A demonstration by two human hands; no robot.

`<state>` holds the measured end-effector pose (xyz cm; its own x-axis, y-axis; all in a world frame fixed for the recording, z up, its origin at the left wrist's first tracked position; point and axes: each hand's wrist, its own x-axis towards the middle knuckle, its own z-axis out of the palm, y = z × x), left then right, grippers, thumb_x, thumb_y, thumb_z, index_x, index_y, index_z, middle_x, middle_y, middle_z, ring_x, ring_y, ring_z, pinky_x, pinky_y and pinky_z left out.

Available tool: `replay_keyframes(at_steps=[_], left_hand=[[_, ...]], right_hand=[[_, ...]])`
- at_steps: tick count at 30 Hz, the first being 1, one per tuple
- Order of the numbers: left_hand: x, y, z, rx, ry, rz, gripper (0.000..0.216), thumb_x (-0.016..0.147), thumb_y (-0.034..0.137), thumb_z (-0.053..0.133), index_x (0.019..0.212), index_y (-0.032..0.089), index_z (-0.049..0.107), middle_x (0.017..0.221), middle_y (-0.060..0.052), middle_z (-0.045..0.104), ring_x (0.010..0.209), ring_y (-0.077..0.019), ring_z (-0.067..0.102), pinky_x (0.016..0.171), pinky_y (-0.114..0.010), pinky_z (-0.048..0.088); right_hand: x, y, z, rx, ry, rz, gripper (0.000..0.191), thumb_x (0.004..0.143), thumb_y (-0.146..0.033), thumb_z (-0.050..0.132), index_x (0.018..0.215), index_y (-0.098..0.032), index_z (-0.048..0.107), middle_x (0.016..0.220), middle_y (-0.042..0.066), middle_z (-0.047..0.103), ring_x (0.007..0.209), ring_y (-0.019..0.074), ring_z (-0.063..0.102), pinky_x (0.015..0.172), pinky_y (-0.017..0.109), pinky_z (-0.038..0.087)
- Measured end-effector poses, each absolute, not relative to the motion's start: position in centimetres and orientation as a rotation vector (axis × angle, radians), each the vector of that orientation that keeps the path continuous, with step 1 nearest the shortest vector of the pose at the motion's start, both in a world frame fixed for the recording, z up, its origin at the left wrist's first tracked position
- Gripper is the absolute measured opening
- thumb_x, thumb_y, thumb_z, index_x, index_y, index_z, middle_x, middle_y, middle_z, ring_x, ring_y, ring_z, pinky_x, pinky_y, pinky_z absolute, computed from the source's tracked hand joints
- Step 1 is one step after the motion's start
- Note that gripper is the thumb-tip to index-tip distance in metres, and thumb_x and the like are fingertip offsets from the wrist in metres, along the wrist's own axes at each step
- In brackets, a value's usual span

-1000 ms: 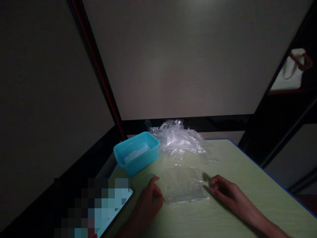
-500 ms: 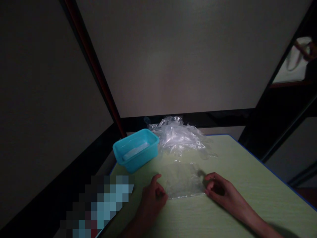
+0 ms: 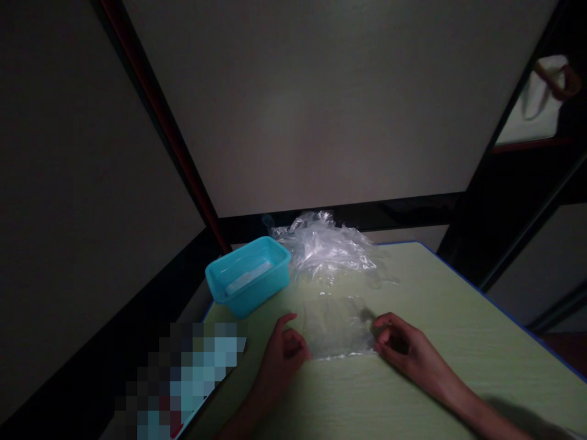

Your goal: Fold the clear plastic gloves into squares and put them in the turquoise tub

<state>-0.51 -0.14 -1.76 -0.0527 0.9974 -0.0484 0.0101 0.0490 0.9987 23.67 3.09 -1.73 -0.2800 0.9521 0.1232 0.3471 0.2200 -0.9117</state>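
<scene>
A clear plastic bag (image 3: 338, 330) lies flat on the pale green table (image 3: 440, 299). At its near left corner, my left hand (image 3: 285, 349) pinches the edge between thumb and fingers, the index finger stretched away. My right hand (image 3: 406, 345) has thumb and fingertips closed on the near right corner. Between the two hands the near edge runs nearly straight. Beyond the bag sits a crumpled heap of clear plastic bags (image 3: 328, 247).
A turquoise plastic basket (image 3: 257, 296) stands at the table's left edge, with something pale inside. A blurred-out, light blue flat item (image 3: 202, 373) is at the lower left. Behind the table rises a panel wall (image 3: 312, 122). A white bag (image 3: 534, 107) sits at the far right.
The whole view has shifted slightly. Both hands stay at the near corners of the flat bag; its near edge looks a little more wrinkled.
</scene>
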Motion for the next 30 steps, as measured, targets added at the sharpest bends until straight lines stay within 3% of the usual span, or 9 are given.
replay_keyframes(at_steps=[14,19,25,30], left_hand=[[-0.7,0.9,-2.4,1.127,1.563,1.006,0.065,0.059,0.008,0.054,0.118,0.017,0.031,0.062,0.011,0.052,0.043,-0.0096,0.056,0.028,-0.013,0.028],[-0.9,1.4,-3.2,1.131,1.586,1.014,0.064,0.056,0.007,0.057,0.115,0.017,0.035,0.058,0.012,0.053,0.039,-0.0065,0.048,0.027,-0.012,0.022],[-0.8,1.4,-2.8,1.130,1.593,1.035,0.061,0.055,0.002,0.054,0.110,0.016,0.034,0.055,0.013,0.052,0.043,-0.0071,0.051,0.037,-0.013,0.034],[-0.7,0.8,-2.4,1.114,1.598,1.034,0.067,0.057,0.009,0.059,0.115,0.018,0.028,0.060,0.013,0.052,0.038,-0.0081,0.051,0.025,-0.013,0.025]], right_hand=[[23.6,2.8,-2.2,-1.215,-1.983,0.948,0.013,0.077,-0.028,0.042,0.088,-0.022,0.038,0.055,-0.005,0.048,0.048,0.0134,0.046,0.046,0.026,0.033],[23.5,2.6,-2.2,-1.223,-2.060,0.865,0.014,0.076,-0.023,0.040,0.089,-0.023,0.037,0.055,-0.005,0.049,0.047,0.0145,0.047,0.046,0.026,0.033],[23.3,2.5,-1.6,-1.256,-2.063,0.841,0.017,0.076,-0.024,0.039,0.093,-0.022,0.037,0.053,-0.006,0.047,0.047,0.0154,0.048,0.046,0.026,0.032],[23.3,2.6,-1.9,-1.285,-2.063,0.818,0.015,0.078,-0.027,0.039,0.092,-0.022,0.037,0.053,-0.006,0.049,0.048,0.0163,0.050,0.046,0.026,0.031]])
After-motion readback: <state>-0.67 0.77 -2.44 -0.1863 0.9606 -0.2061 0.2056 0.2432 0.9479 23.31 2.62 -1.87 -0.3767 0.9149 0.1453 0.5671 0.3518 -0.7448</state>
